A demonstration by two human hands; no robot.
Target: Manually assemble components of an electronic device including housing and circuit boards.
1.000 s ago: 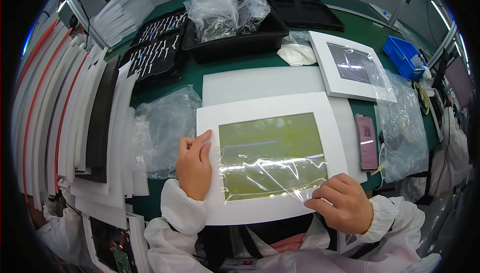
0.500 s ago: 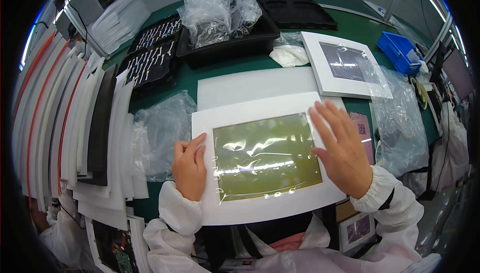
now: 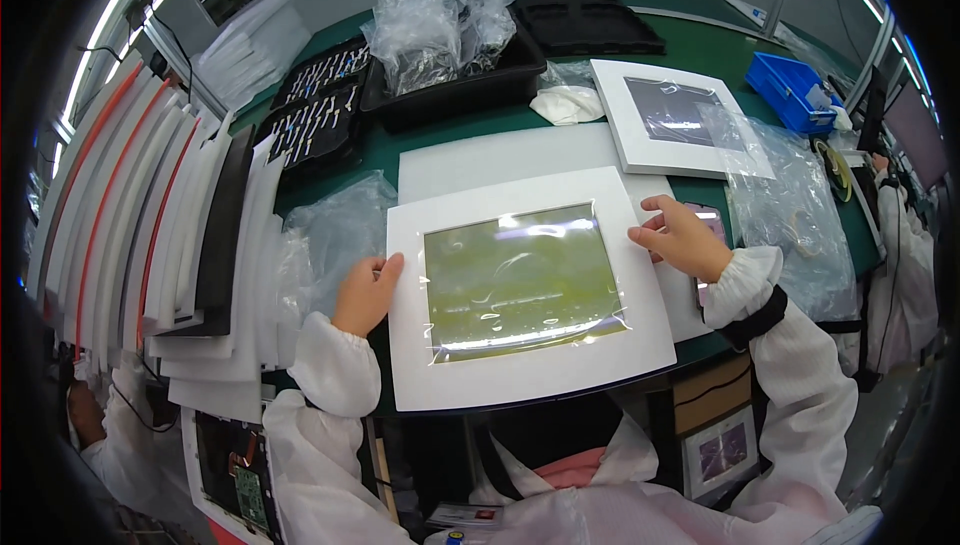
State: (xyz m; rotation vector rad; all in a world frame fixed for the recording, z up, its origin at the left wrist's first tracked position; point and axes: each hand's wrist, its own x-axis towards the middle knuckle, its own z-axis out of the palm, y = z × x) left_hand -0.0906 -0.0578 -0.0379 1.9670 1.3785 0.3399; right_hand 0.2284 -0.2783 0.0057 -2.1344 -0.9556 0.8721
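Note:
A white-framed display panel (image 3: 400,357) lies in front of me, overlapping a white foam sheet (image 3: 500,152). Clear, wrinkled film covers its greenish screen (image 3: 520,285) and reflects the lamps. At the panel's left edge, my left hand (image 3: 368,293) is closed, thumb and fingertips against the rim. My right hand (image 3: 688,237) has its fingers curled at the opposite edge, thumb toward the frame; the fingers beneath are partly hidden. Farther right lies a second white-framed panel (image 3: 635,152) with a dark screen, partly under clear plastic.
Upright foam sheets (image 3: 180,235) crowd the left. Behind stand a black bin (image 3: 450,95) of plastic bags and black trays (image 3: 310,115) of small parts. A blue bin (image 3: 790,95), clear bags (image 3: 790,215) and a tape roll (image 3: 835,170) are on the right.
My right hand has gone from spread over the screen's right side to curled at the panel's edge. My left hand has shifted slightly outward along the left rim. The reflections on the film have changed.

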